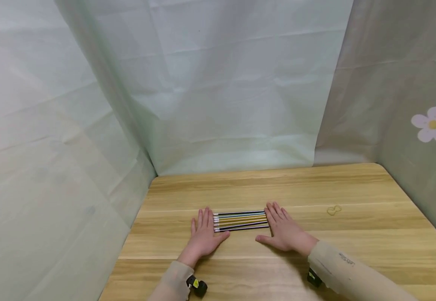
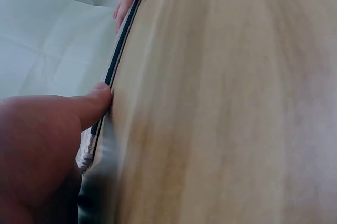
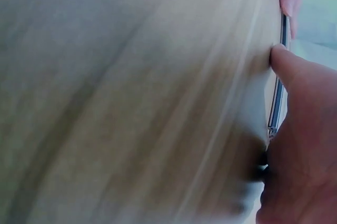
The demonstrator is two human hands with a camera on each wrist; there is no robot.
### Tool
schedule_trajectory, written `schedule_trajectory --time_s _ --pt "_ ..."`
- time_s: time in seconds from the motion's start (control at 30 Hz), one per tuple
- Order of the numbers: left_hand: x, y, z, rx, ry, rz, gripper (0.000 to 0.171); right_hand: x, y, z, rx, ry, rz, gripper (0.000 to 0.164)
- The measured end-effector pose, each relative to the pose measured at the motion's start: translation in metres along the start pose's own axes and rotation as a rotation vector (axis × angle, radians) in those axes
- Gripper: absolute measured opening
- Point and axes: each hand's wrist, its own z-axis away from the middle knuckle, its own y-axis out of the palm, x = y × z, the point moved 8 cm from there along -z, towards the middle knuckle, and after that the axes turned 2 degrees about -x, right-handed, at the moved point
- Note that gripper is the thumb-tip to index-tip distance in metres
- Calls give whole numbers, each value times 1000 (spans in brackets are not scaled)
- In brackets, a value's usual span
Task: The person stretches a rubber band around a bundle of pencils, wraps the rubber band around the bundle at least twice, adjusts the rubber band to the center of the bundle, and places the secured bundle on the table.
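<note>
Several pencils (image 1: pixel 240 219) lie side by side in a flat row on the table, dark, gold and bluish ones among them. Their silvery ends point left. My left hand (image 1: pixel 204 239) lies at those ends with its fingers straight and its thumb stretched along the near side. At the opposite ends is my right hand (image 1: pixel 283 230), fingers straight and over the pencil tips, which are hidden. In the left wrist view the left thumb (image 2: pixel 95 103) is right at the nearest dark pencil (image 2: pixel 121 42). The right wrist view shows the right thumb (image 3: pixel 284 63) beside the row too.
A thin yellowish rubber band (image 1: pixel 334 210) lies on the wooden table (image 1: pixel 188 190) to the right of my right hand. Pale cloth curtains (image 1: pixel 225 104) hang behind the table and along both sides. Each wrist wears a small dark camera.
</note>
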Motion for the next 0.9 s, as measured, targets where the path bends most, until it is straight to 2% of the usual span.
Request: schedule_trajectory --time_s 0.13,0.23,0.37,0.5,0.7,0.9 --pt "-5 -6 -1 -19 22 6 117 -2 -3 0 -15 -27 -26 109" --pt "-13 -15 -4 -50 78 32 117 -4 -6 -5 -46 -53 -55 108" --pt "-27 -25 -11 -70 149 25 117 -3 -16 -19 -84 -67 -87 109" --pt "-43 -29 -23 -75 204 1 117 8 -27 -33 -100 -123 -130 103" --pt "-57 -24 -31 -7 223 -19 118 21 -31 -49 -100 -220 -123 93" --pt "-64 -24 -36 44 218 -113 102 28 -31 -62 -65 -244 -87 93"
